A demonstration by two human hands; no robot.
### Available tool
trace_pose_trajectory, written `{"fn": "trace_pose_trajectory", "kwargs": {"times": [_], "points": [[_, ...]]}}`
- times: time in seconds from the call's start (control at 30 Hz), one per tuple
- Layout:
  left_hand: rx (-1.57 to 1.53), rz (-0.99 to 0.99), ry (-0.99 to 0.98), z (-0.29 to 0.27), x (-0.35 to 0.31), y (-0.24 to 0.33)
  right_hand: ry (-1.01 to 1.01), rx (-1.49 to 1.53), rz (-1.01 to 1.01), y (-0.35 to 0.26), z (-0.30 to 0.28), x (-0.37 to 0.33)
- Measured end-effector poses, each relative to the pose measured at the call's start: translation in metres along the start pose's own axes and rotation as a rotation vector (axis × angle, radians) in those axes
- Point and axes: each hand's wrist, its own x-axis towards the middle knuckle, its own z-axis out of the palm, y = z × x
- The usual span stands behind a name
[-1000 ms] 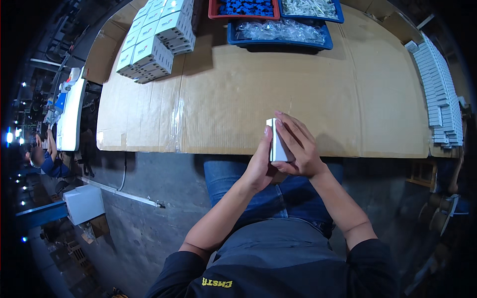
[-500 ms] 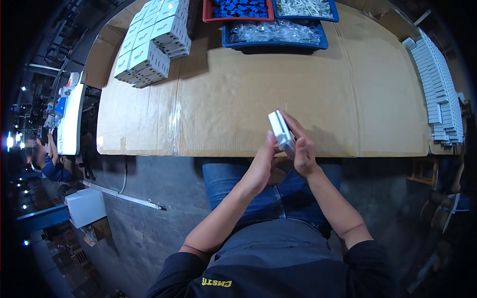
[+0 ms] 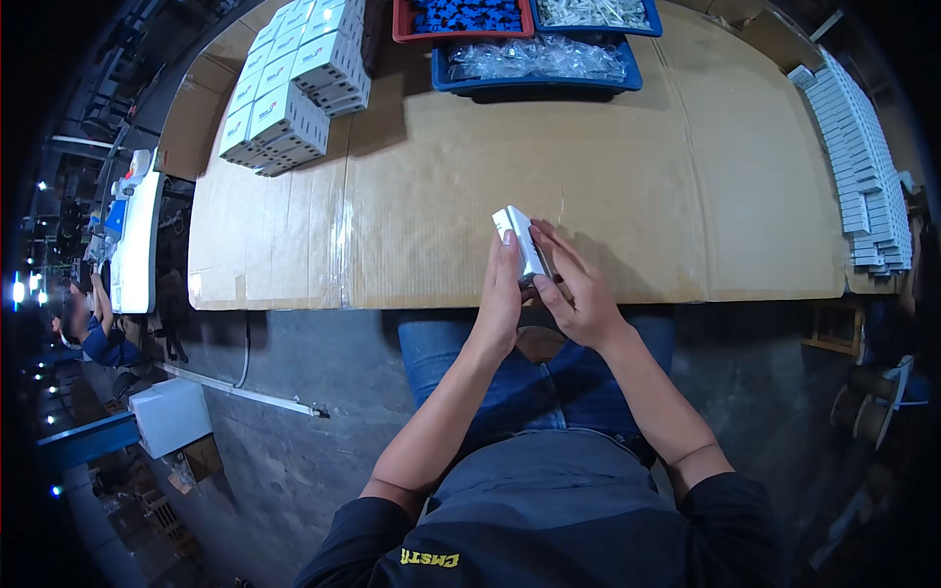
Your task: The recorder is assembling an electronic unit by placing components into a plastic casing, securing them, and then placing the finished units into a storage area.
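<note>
Between my two hands, above the table's near edge, I hold a small white box (image 3: 526, 240), tilted with its top end pointing away from me. The fingers and thumb of my left hand (image 3: 501, 294) press along its left side. My right hand (image 3: 580, 294) closes on its right side, thumb near the lower end. A dark line runs down the box's length. The fingers behind it and its underside are hidden.
Stacked white boxes (image 3: 284, 122) stand at the far left of the cardboard-covered table (image 3: 608, 186). A blue tray (image 3: 537, 86) of clear plastic pieces, a red tray (image 3: 461, 37) of blue parts and another blue tray (image 3: 652, 20) sit at the back. Small white boxes (image 3: 863, 167) line the right.
The white box has moved left and turned, showing a broader side face. Both hands have shifted with it, and my right thumb has slid lower along it.
</note>
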Motion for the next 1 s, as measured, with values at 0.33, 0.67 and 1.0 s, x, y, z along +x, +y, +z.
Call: {"fn": "trace_pose_trajectory", "kwargs": {"times": [0.33, 0.67, 1.0], "points": [[-0.097, 0.027, 0.094, 0.023, -0.007, -0.005, 0.191, -0.332, -0.162, 0.015, 0.016, -0.008], [-0.155, 0.048, 0.129, 0.028, -0.011, -0.011, 0.153, -0.391, -0.183, 0.020, 0.017, -0.014], [-0.175, 0.101, 0.153, 0.024, -0.013, -0.021, 0.109, -0.390, -0.198, 0.022, 0.017, -0.017]]}}
